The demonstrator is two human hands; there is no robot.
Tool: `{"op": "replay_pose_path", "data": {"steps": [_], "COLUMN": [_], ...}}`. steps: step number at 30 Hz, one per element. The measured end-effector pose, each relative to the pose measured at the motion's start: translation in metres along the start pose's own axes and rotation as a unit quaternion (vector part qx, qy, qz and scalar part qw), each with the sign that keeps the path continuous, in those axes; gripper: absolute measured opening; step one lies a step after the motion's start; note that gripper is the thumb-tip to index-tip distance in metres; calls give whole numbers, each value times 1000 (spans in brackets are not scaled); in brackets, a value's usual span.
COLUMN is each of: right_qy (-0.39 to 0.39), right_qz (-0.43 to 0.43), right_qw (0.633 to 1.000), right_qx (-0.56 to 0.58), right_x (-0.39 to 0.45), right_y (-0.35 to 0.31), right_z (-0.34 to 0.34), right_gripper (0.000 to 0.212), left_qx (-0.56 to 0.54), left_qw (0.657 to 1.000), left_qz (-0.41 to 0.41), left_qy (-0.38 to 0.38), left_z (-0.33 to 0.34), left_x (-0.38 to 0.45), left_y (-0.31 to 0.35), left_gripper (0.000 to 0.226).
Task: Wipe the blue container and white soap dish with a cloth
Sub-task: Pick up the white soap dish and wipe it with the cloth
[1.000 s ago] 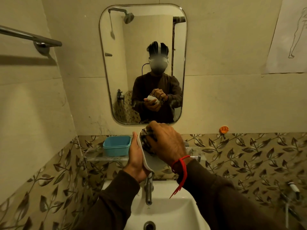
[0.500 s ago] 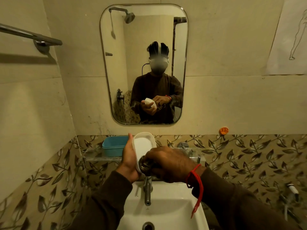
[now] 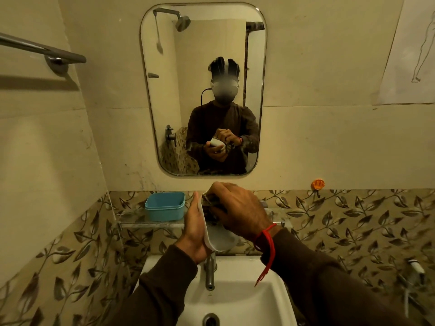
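Two hands are raised above the sink (image 3: 270, 300): the soap dish (image 3: 222, 238) is gripped by the left hand (image 3: 194, 228), the cloth (image 3: 209, 203) clenched in the right hand (image 3: 237, 208); the blue container (image 3: 164, 206) is left on the shelf (image 3: 131, 221).

The blue container (image 3: 164, 206), an open rounded-rectangular tub, stands upright left of centre in the frame. Just right of it the white soap dish (image 3: 220, 238) is tilted on edge at centre frame, its hollow facing right, with a dark crumpled cloth (image 3: 209, 203) pressed against its upper part.
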State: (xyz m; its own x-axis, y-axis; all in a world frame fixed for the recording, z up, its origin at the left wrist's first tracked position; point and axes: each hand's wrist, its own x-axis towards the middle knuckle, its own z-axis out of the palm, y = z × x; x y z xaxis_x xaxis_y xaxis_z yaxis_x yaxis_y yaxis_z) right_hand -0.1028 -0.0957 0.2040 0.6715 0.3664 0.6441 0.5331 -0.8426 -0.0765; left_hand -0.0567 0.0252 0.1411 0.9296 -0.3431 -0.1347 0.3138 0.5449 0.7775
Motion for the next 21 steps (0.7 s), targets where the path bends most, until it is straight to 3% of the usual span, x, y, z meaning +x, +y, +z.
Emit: {"op": "replay_pose_path", "data": {"steps": [4,7,13,17,21], "right_qy": [-24,-8,-1,-13,-67], "right_qz": [-43,-85,-1,18,37], "right_qw": [996,996,994,991,990], "right_qx": [77,15,-111,-133,-121], "right_x": [-7,-11,0,-4,-18], "right_y": [-1,2,6,7,-3], "right_z": [1,0,1,4,13], "right_gripper": [24,27,29,33,36], "left_qx": [6,8,13,9,-8], "left_qw": [1000,999,1000,999,1000], "left_qz": [-15,-24,-4,2,26], "left_qy": [-22,-31,-10,-31,0], "left_z": [-11,-14,-9,-13,-18], "left_x": [-2,-4,3,9,16], "left_y": [-3,-8,-5,-2,-1], "left_gripper": [72,69,72,76,77]}}
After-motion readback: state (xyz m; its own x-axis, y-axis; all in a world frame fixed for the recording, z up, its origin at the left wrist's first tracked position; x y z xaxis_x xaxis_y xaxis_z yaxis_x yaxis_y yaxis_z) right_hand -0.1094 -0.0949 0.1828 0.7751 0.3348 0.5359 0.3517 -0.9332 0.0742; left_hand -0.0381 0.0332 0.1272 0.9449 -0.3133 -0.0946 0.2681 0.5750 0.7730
